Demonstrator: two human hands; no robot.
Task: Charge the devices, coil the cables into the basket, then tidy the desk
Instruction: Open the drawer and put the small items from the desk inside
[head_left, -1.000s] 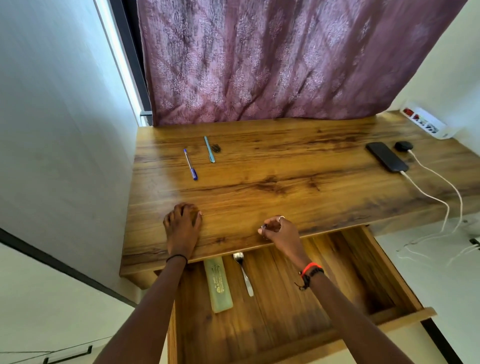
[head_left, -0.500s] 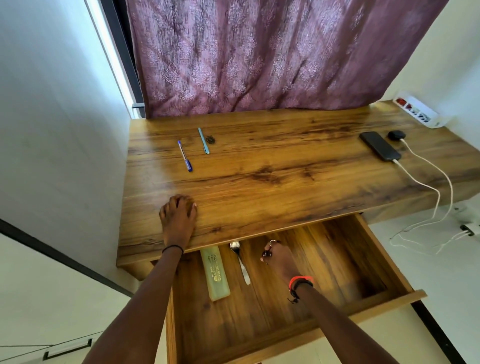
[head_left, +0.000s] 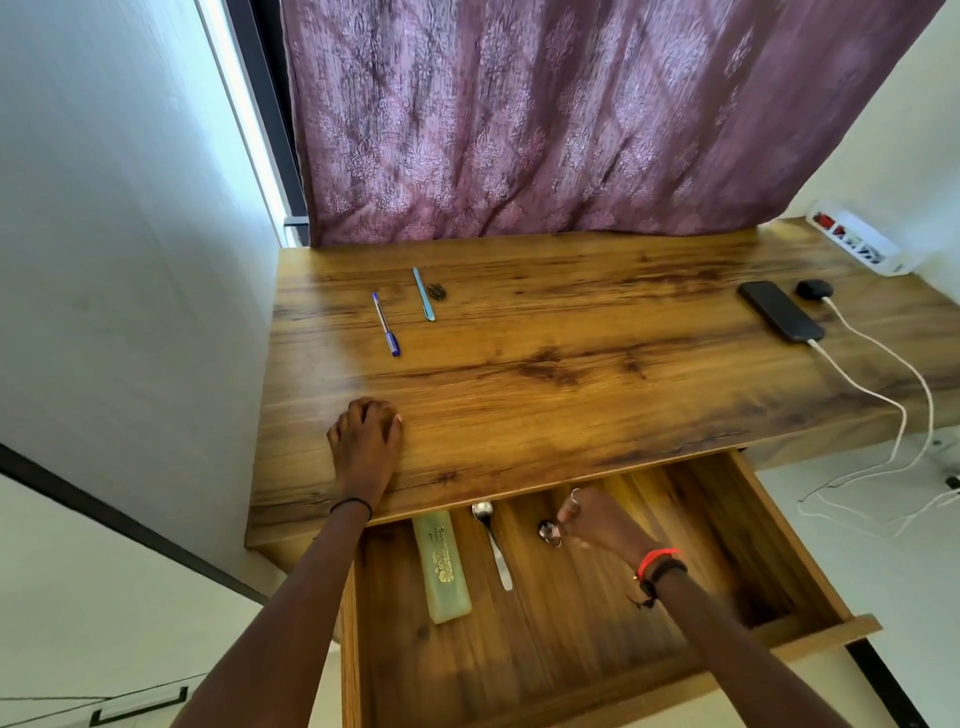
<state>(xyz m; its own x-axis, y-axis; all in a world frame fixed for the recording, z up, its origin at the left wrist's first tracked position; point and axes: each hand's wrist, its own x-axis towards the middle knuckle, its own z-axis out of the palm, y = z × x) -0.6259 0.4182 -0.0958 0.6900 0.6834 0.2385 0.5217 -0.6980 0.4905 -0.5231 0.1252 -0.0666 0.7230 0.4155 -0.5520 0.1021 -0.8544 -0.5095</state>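
Now the left hand (head_left: 366, 441) rests on the bench (head_left: 571, 395) near its front edge, fingers loosely curled and holding nothing, just where it lay a second ago. Behind it a blue pen (head_left: 387, 325) and a pale pen (head_left: 423, 293) lie unmoved. Below the edge, in the open drawer (head_left: 519, 649), a green case (head_left: 441, 566) and a spoon (head_left: 491, 540) sit side by side. The right hand (head_left: 592, 519) has dropped from the bench edge into the drawer. It seems to pinch a small shiny thing (head_left: 548, 532) just right of the spoon, though blur hides what it is. I judge this a tidying step, clearing a loose bit off the bench. Far right, the phone (head_left: 779, 312) lies with a white cable (head_left: 901, 410) plugged in, as before. Charging looks under way, and no basket is in view.
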